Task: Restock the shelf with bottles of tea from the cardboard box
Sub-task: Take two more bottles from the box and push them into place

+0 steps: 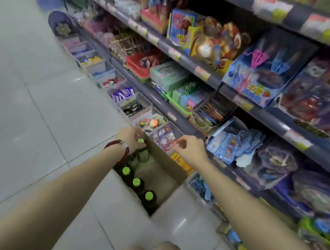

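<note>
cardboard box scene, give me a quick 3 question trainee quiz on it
1. True or false: the cardboard box stands on the floor beside the shelves.
2. Which hand grips a bottle by its green cap: A) left hand B) right hand?
3. Fill in: apart from the gripped bottle, ___ green caps show in the box.

Key: 1 true; 2 A; 3 three.
</note>
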A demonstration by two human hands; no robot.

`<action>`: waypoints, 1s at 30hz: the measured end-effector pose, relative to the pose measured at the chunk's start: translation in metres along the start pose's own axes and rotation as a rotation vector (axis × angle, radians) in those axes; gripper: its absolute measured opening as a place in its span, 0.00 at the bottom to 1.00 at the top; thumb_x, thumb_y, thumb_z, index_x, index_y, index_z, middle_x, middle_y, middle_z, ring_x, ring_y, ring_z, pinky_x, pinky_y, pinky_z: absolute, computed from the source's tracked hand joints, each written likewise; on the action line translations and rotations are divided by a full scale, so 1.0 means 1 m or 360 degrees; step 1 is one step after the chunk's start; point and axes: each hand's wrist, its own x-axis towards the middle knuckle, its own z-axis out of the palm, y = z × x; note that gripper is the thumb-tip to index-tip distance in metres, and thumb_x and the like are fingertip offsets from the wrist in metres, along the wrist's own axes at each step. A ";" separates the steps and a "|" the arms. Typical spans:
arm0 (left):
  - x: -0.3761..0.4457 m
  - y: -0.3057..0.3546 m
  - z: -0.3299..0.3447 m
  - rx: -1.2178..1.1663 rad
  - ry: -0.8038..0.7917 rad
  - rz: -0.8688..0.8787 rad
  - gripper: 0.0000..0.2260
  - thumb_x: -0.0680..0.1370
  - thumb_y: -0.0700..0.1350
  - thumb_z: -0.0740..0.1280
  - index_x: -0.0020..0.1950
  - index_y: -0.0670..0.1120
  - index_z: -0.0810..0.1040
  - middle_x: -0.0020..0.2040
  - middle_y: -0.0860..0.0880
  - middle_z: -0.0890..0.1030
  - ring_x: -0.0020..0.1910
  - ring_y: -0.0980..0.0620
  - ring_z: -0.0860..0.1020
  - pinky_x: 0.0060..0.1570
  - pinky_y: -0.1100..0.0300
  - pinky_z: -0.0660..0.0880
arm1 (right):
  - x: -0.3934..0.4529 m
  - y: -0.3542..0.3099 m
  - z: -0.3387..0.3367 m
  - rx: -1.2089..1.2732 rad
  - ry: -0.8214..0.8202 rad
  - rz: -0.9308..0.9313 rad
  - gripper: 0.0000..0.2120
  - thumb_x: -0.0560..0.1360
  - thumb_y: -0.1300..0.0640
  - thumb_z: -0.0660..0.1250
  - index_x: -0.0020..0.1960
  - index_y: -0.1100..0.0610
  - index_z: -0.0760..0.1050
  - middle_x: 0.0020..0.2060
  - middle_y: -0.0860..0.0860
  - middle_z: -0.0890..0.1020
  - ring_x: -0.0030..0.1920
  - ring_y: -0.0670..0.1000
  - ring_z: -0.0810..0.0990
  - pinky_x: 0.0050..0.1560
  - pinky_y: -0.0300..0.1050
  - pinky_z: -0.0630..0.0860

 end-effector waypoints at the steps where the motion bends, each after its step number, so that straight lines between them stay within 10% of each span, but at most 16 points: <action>1: 0.004 -0.010 0.015 0.0022 -0.0003 0.0003 0.16 0.72 0.46 0.71 0.57 0.44 0.78 0.56 0.44 0.80 0.54 0.45 0.78 0.51 0.58 0.73 | 0.003 0.011 0.016 -0.0004 -0.0009 -0.0009 0.13 0.71 0.54 0.70 0.52 0.60 0.81 0.47 0.56 0.85 0.51 0.55 0.82 0.55 0.50 0.77; 23: 0.034 -0.139 0.195 0.0055 -0.0223 0.0032 0.21 0.69 0.41 0.74 0.61 0.43 0.77 0.60 0.45 0.80 0.59 0.47 0.77 0.55 0.62 0.72 | -0.024 0.125 0.222 0.0167 -0.0428 -0.0049 0.28 0.61 0.50 0.80 0.59 0.53 0.78 0.51 0.50 0.83 0.49 0.46 0.78 0.49 0.39 0.74; 30: 0.050 -0.141 0.208 -0.0032 -0.0039 0.0081 0.15 0.71 0.43 0.72 0.57 0.44 0.79 0.55 0.44 0.82 0.58 0.43 0.77 0.57 0.57 0.73 | -0.010 0.127 0.238 0.0200 -0.0325 -0.0145 0.16 0.68 0.50 0.75 0.55 0.52 0.80 0.52 0.50 0.82 0.53 0.51 0.77 0.51 0.44 0.73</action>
